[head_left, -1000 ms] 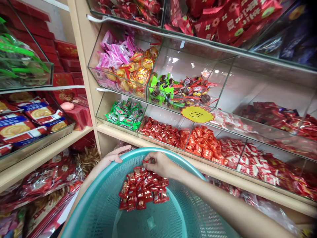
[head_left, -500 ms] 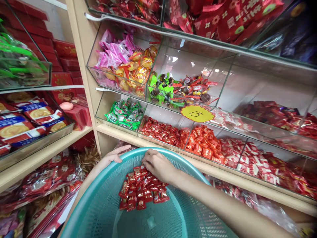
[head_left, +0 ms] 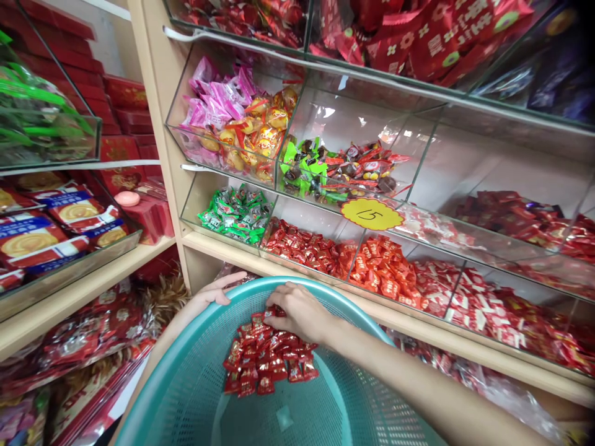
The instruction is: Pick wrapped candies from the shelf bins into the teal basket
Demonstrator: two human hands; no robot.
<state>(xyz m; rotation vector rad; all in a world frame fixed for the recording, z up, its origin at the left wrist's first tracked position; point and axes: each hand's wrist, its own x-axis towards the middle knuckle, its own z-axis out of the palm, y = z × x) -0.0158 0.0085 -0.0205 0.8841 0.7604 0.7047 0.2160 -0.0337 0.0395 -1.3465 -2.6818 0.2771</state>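
A teal plastic basket [head_left: 186, 365] is tilted towards me, with red wrapped candies [head_left: 260, 353] piled against its inner far wall. My left hand [head_left: 216, 294] is at the basket's upper left rim, its thumb over the edge and its fingers stretched along the outside. Inside the basket, my right hand [head_left: 297, 310] reaches onto the top of the candy pile. Its fingers curl around some of the candies, and red wrappers show between thumb and forefinger. The palm side and fingertips are partly hidden.
Just beyond the basket, a low glass-fronted bin holds red candies [head_left: 302, 248], beside green-wrapped candies [head_left: 237, 214] and orange-red candies [head_left: 381, 266]. A yellow price tag [head_left: 372, 214] hangs above. A wooden shelf post [head_left: 160, 124] stands at left, near packaged biscuits [head_left: 69, 217].
My right hand's thumb and fingers have parted slightly, showing red candy between them. The basket and left hand look unmoved; the view has shifted a little.
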